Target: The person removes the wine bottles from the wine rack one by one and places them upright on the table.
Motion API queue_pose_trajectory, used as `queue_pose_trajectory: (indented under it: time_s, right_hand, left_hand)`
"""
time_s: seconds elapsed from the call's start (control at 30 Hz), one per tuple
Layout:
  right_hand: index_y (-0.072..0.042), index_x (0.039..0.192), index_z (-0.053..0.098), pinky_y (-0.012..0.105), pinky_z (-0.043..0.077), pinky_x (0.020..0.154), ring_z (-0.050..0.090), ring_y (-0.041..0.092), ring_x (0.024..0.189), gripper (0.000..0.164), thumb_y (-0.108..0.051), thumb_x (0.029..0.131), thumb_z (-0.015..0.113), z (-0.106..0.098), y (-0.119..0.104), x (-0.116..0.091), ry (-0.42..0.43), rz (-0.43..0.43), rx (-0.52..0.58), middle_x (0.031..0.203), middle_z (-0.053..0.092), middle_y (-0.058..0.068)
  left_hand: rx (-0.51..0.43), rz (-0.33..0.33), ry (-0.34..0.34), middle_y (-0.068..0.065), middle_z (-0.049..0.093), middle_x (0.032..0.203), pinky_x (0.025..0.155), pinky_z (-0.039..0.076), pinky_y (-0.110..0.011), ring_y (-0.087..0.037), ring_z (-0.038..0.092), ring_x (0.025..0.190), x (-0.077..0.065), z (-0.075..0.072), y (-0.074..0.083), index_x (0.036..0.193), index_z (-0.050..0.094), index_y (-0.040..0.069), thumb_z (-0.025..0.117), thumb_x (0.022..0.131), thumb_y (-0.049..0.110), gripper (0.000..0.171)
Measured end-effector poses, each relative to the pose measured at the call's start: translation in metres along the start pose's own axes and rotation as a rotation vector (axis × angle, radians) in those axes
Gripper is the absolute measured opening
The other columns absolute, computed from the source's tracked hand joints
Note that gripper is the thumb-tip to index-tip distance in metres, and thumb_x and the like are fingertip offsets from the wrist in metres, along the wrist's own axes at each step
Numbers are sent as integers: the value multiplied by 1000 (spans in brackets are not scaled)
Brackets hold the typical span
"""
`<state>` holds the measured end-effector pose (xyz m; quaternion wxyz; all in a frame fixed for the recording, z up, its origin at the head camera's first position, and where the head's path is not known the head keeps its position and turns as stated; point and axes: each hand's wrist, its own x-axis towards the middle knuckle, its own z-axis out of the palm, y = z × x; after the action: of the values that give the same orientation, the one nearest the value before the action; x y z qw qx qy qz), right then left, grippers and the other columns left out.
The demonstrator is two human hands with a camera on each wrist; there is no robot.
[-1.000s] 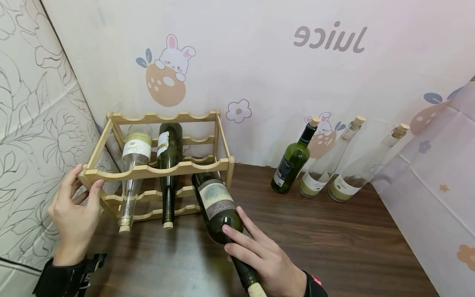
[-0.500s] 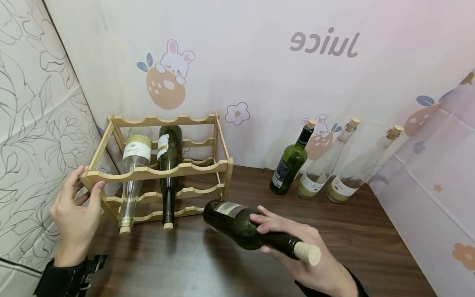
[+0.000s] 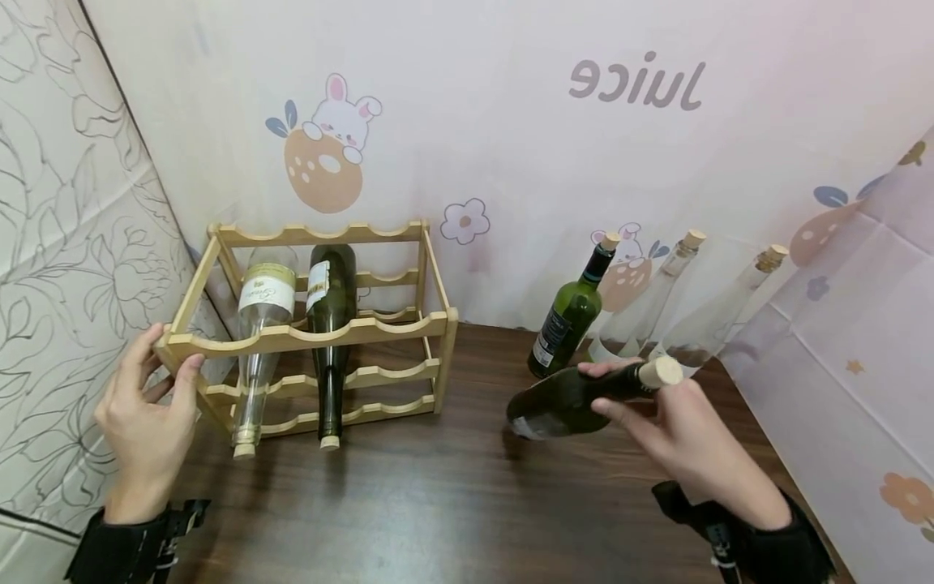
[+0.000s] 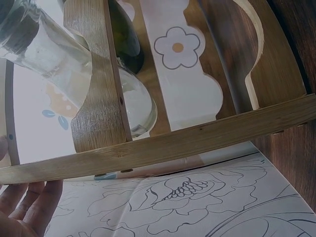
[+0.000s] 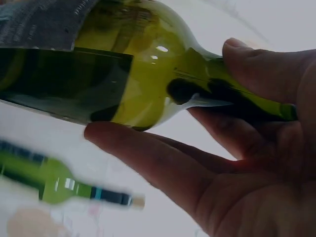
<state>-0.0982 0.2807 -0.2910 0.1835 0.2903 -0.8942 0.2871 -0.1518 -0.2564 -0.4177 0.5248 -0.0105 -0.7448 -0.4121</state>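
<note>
My right hand [image 3: 674,430] grips a dark green wine bottle [image 3: 558,401] around its neck, tilted over the table with its cork towards me. In the right wrist view the thumb lies on the neck of this wine bottle [image 5: 148,64] and a finger supports its shoulder. My left hand [image 3: 149,410] holds the front left corner of a wooden wine rack [image 3: 365,328], fingers outside and thumb on the front. Two corked bottles lie in the rack, necks towards me: a clear bottle [image 3: 266,296] and a dark green bottle [image 3: 334,292] to its right.
At the back right stand a corked green bottle [image 3: 575,312] and two clear bottles [image 3: 660,292], partly behind the held one. The brown wooden table [image 3: 409,503] meets a printed cloth wall [image 3: 511,162] at the back. Another patterned cloth [image 3: 80,243] borders the left side.
The right hand has drawn the wine bottle out from the rack's right side and carried it right, turning it towards the standing bottles. The left hand has stayed on the rack.
</note>
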Motion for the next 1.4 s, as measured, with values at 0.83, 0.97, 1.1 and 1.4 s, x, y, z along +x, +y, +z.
queue_pose_trajectory:
  time_s: [0.83,0.97,1.1,1.4]
  right_hand:
    - [7,124,69,48,59,73,69,30,69,46,-35,109,57,-104,139,-29,-109,630,-335,92,75,29]
    - [12,124,65,39,56,60,65,16,61,53,-38,110,54,-112,146,-32,-101,707,-337,90,73,30]
    - [14,127,62,32,52,52,65,15,60,58,-41,111,51,-117,152,-34,-113,761,-343,91,71,33]
    - [17,126,60,44,59,52,68,19,59,61,-41,111,49,-120,167,-45,-111,808,-349,97,68,41]
  left_hand:
    - [8,-27,1,-13,74,124,87,50,6,21,61,111,1,-2,-1,137,69,3,84,88,1,51]
    - [15,-31,-6,-16,73,124,87,50,6,21,61,112,1,-3,0,137,69,4,83,88,1,51]
    - [9,-40,-10,2,71,125,87,51,5,20,62,112,0,-3,0,137,69,4,83,88,0,51]
    - [19,-38,-12,-30,72,123,88,51,5,20,62,113,1,-1,3,137,69,3,83,88,0,51]
